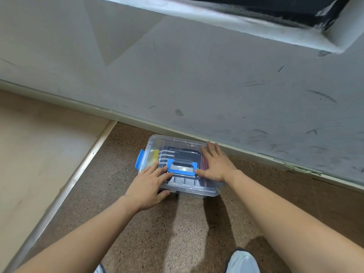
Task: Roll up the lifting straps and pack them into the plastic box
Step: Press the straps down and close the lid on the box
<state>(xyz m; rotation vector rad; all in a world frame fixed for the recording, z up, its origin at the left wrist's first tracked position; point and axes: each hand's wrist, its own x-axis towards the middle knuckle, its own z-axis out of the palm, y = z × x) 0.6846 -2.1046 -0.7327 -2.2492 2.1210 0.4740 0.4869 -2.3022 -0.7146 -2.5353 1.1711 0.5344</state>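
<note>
I see left hand (pixel 149 186) flat, fingers straight, on lid (pixel 177 142) of plastic box (pixel 197 191) | right hand (pixel 214 164) likewise flat on lid | blue handle (pixel 182 168) between them | box on speckled floor (pixel 177 233)

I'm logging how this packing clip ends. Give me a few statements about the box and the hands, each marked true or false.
1. The lid is on the plastic box. True.
2. The left hand grips the blue handle. False: it lies on the lid beside the handle, fingers straight.
3. The right hand lies flat on the lid. True.
4. The plastic box stands on a table. False: it stands on the speckled floor, close to the wall.
</note>
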